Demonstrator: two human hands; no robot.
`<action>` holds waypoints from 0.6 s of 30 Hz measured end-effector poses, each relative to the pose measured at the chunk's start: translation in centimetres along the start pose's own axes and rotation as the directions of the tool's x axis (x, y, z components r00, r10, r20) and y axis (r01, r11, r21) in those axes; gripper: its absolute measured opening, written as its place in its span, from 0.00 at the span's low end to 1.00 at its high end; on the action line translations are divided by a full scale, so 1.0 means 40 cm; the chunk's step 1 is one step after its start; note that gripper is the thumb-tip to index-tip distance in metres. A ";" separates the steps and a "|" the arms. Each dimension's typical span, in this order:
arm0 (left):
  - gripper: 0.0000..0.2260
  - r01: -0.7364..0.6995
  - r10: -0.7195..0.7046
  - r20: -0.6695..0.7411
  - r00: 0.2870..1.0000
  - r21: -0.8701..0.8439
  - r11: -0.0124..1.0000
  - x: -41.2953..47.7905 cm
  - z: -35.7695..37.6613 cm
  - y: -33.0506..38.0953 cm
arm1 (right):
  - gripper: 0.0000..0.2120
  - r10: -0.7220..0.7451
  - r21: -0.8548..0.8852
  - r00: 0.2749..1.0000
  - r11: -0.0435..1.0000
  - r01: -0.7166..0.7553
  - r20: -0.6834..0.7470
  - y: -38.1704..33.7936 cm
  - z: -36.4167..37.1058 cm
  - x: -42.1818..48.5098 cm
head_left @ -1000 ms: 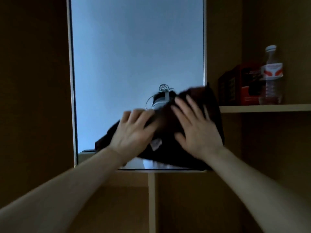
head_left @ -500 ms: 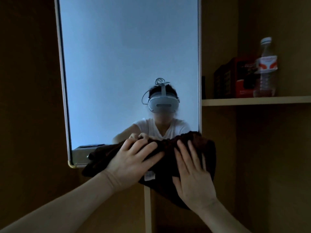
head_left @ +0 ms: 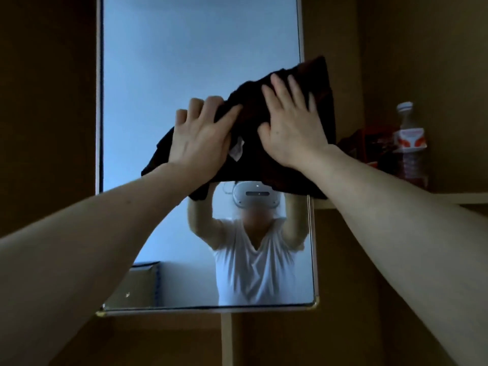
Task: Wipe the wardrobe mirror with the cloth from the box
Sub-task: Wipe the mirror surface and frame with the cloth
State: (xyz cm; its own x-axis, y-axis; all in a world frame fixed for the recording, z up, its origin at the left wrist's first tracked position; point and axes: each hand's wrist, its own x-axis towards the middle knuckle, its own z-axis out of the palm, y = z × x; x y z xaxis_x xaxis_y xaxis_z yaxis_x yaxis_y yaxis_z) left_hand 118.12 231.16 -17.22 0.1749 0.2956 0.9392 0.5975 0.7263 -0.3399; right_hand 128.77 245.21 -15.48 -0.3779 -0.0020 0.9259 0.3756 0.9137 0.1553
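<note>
While the dark cloth (head_left: 277, 170) sits against the mirror (head_left: 184, 62) near its right edge, left hand (head_left: 200, 138) curls fingers into it; right hand (head_left: 290, 122) presses flat, fingers spread. Advisable: even pressure, overlapping passes, cloth spread wider.

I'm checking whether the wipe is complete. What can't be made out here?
- Part of the mirror glass, head view: covered by the cloth, the left hand and the right hand.
- Top edge of the mirror: cut off by the picture's upper edge.
- Smears on the bare glass: light too dim to tell.
- Label on the plastic bottle: too small and dim to read.
- Markings on the red box: dark and blurred.
</note>
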 end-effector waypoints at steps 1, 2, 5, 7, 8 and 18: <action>0.22 0.013 -0.013 -0.007 1.000 0.002 1.000 0.000 0.003 0.006 | 0.30 0.009 0.024 1.000 1.000 -0.008 -0.013 -0.005 0.000 0.002; 0.22 0.006 -0.006 -0.014 1.000 0.004 1.000 -0.012 0.005 0.014 | 0.30 0.011 0.041 0.999 0.999 -0.009 -0.035 -0.009 0.011 -0.015; 0.22 -0.115 0.115 -0.038 0.993 -0.008 0.993 -0.105 0.013 0.034 | 0.31 -0.010 0.045 0.990 0.999 0.016 -0.141 -0.027 0.084 -0.157; 0.20 -0.237 0.234 -0.066 0.970 -0.047 0.970 -0.198 0.019 0.041 | 0.31 -0.032 0.064 0.990 0.997 0.041 -0.136 -0.037 0.128 -0.271; 0.19 -0.293 0.288 -0.069 0.955 -0.067 0.954 -0.243 0.020 0.043 | 0.30 -0.062 0.060 0.992 0.996 0.069 -0.113 -0.041 0.145 -0.317; 0.20 -0.285 0.289 -0.070 0.955 0.057 0.957 -0.061 0.022 -0.058 | 0.35 -0.159 -0.028 0.985 0.987 0.157 -0.063 0.002 0.061 -0.079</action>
State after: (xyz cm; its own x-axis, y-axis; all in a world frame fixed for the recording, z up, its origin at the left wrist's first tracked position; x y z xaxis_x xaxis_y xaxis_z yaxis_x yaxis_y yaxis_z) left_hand 115.61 229.28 -18.78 0.3949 0.4484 0.8018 0.4769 0.6459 -0.5961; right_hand 127.93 246.29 -19.24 -0.3790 -0.1725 0.9092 0.3351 0.8902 0.3086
